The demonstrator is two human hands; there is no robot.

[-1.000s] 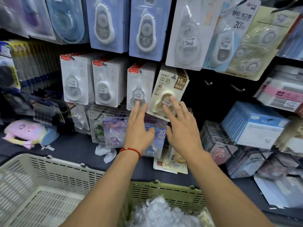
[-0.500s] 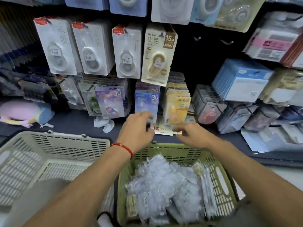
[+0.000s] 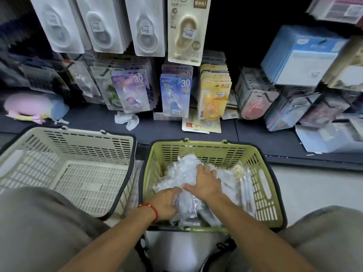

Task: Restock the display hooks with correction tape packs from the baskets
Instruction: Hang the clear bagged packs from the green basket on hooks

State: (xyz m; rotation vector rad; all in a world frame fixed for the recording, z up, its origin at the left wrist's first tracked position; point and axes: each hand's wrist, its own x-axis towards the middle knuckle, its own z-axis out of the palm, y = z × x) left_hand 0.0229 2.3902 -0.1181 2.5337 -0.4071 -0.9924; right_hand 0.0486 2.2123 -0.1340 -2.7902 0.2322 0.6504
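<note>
A green basket sits on the floor between my knees, filled with clear-wrapped correction tape packs. My left hand, with a red string at the wrist, reaches into the pile, and its thumb and fingers close round a clear-wrapped bundle. My right hand lies on top of the pile with its fingers spread; the fingertips are hidden in the plastic. Above the dark shelf, rows of hooks carry a purple pack, a blue pack, a yellow pack and a beige pack.
A cream basket stands to the left of the green one with nothing in it. On the shelf lie a loose flat pack, a crumpled tissue and a pink and blue pouch. More packaged goods crowd the right side.
Both hands have come down from the hanging packs on the display into the green basket. My view has tilted down from the hooks to the baskets.
</note>
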